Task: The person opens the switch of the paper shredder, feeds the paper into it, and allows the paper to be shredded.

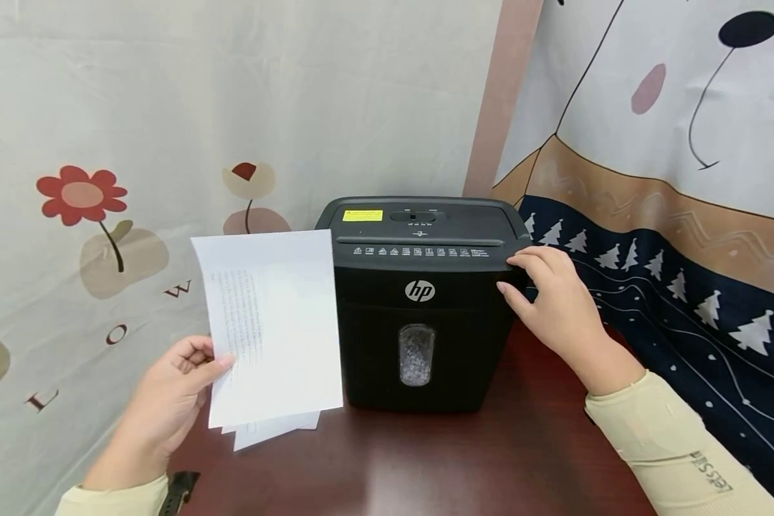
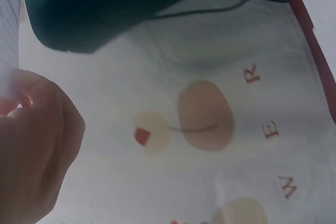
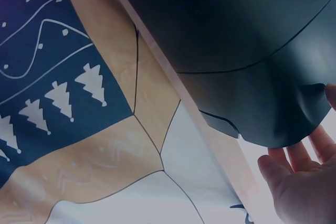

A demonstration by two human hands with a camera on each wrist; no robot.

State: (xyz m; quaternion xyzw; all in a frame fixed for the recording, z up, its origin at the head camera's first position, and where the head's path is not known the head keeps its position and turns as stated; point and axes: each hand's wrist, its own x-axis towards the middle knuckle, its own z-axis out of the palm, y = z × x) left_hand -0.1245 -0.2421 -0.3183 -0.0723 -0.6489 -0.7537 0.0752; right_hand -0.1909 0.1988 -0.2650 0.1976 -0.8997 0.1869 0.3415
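Note:
A black HP paper shredder (image 1: 374, 337) stands upright on the table, with shreds showing through its front window (image 1: 416, 356). My left hand (image 1: 168, 394) pinches a white sheet of paper (image 1: 290, 322) by its left edge, thumb on the near face. The sheet is held up just left of the shredder, and faint lines of writing show on it. My right hand (image 1: 557, 304) touches the right front corner of the shredder's top with its fingers, the thumb beside the side wall. In the right wrist view, relaxed fingertips (image 3: 299, 156) lie along the lid's edge.
More white sheets (image 1: 277, 431) lie on the dark red table (image 1: 419, 466), partly hidden behind the held one. A dark cord (image 2: 210, 12) runs from the shredder. Printed cloth (image 1: 387, 93) hangs behind and to the right (image 1: 684, 301).

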